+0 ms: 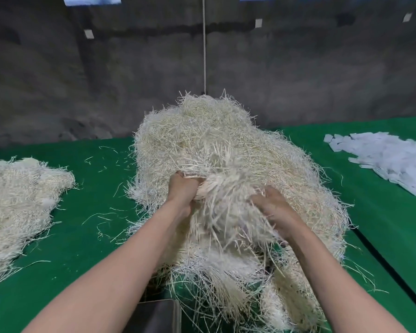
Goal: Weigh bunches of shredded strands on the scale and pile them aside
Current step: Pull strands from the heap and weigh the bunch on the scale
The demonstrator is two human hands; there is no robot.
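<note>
Counts: two heaps of strands are seen, a large heap (214,145) at centre and a smaller heap (22,200) at left; one spread of white slips (389,159) lies far right.
Room: bare green table (94,236), strewn with stray strands, is left between the heaps.
Hands: the left hand (184,188) and right hand (274,207) are held apart, both clamped on one bunch (226,212) at the large heap's near side.
Bunch axis: its blurred strands are fanned from the left hand toward the near right.

Both bare forearms reach forward, left hand (184,188) and right hand (274,210) each curled round the strands (226,203).
</note>
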